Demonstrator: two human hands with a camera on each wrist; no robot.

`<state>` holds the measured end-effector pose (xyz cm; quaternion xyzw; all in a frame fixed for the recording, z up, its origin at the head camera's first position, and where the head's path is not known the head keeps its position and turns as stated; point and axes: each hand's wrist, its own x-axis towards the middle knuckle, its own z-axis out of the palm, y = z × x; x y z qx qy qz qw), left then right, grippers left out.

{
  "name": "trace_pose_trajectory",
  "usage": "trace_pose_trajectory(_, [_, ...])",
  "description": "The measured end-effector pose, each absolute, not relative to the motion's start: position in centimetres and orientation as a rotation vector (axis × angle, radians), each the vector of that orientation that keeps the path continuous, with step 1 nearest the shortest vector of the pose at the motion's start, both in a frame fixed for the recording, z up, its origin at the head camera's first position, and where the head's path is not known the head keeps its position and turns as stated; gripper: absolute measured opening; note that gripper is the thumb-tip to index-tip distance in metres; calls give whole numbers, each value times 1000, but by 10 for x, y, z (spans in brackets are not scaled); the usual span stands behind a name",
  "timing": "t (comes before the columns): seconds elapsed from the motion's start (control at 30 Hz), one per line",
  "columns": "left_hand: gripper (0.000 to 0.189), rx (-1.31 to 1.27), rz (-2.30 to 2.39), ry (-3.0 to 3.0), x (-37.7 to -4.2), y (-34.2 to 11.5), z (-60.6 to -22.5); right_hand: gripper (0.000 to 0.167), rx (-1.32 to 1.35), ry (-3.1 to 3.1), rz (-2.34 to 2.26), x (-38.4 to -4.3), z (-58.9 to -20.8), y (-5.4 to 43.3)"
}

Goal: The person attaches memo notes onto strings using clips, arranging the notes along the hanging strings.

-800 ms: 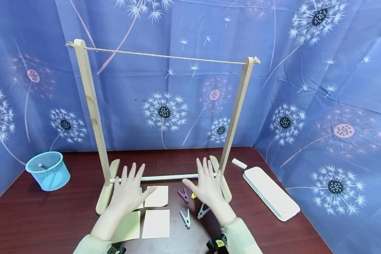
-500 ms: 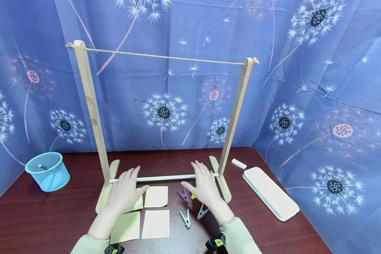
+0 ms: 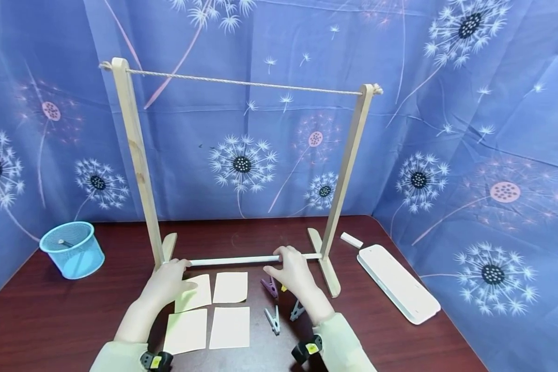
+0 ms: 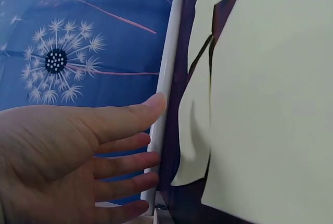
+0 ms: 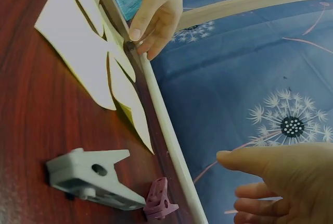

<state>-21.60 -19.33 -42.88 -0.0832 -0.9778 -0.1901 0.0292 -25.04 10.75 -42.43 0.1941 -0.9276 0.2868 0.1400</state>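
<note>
A wooden frame (image 3: pixel 135 139) with a rope (image 3: pixel 242 82) strung between its posts stands on the table. A white rod (image 3: pixel 234 260) joins the posts low down. My left hand (image 3: pixel 164 284) is over the rod's left end, its thumb and fingertips right at the rod in the left wrist view. My right hand (image 3: pixel 295 273) hovers by the rod's right part, fingers loosely bent and thumb apart, nothing between them. Between the hands lie several pale yellow paper squares (image 3: pixel 230 327). A purple clothespin (image 3: pixel 269 287), a grey clothespin (image 3: pixel 273 320) and a yellow piece (image 3: pixel 283 288) lie near the right hand.
Far left on the dark red table (image 3: pixel 51 320) stands a blue mesh basket (image 3: pixel 78 257) with a small item inside. A white case (image 3: pixel 397 284) and a small white block (image 3: pixel 351 239) lie at the right. A blue dandelion-print curtain (image 3: pixel 279 170) hangs behind.
Both hands have gone from spread, straight fingers to bent ones and come down toward the rod. The left hand has drawn back slightly, baring more of the upper left paper square.
</note>
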Motion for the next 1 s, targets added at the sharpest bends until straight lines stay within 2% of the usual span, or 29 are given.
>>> trace_pose_trajectory(0.3, [62,-316,-588,-3095,-219,-192,-432,36,500,-2803,728,-245,-431,109])
trace_pose_trajectory(0.7, [59,-371,-529,-3102,-218,-186,-438,41,404,-2901,657,-240,-441,99])
trace_pose_trajectory(0.87, [57,-396,-517,-3067,-218,-182,-441,52,417,-2920,583,-238,-444,95])
trace_pose_trajectory(1.0, [56,-401,-497,-3052,-217,-181,-441,50,415,-2920,510,-236,-444,93])
